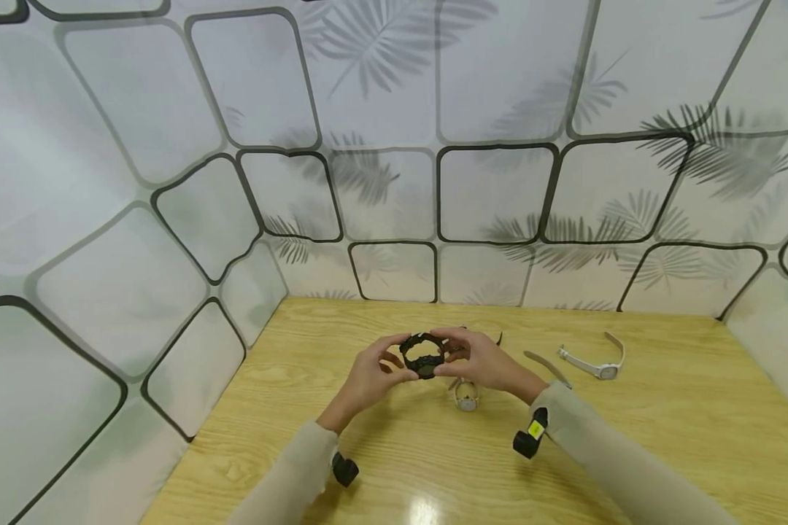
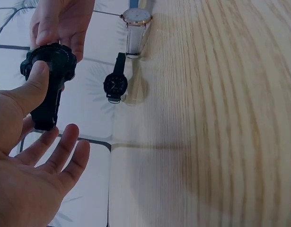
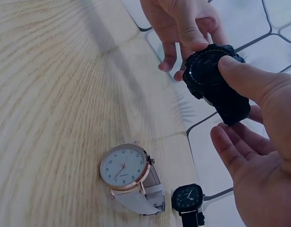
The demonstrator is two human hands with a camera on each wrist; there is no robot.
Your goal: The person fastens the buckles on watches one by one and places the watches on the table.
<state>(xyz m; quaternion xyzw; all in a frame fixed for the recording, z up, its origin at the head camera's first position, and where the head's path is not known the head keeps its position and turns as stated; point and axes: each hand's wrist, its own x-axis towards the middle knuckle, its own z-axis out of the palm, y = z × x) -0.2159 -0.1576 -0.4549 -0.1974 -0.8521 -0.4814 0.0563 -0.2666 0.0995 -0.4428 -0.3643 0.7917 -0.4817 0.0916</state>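
In the head view a chunky black wristwatch (image 1: 427,370) is held up over the table, its strap forming a loop. My left hand (image 1: 372,375) pinches it from the left, and my right hand (image 1: 486,362) pinches the opposite side. Seen from the right wrist, both thumbs press on the dark round face and its rim, with the black strap hanging below toward the fingers. Just under the hands stands a rose-gold watch (image 3: 124,168) with a pale strap and white dial. A small black watch (image 3: 188,197) is beyond it.
To the right on the wooden table (image 1: 670,423) lies a white-strapped watch (image 1: 607,372). Between it and my right hand is a greyish strap (image 1: 546,364), partly behind the forearm. A patterned cloth wall (image 1: 486,197) closes off the back and sides.
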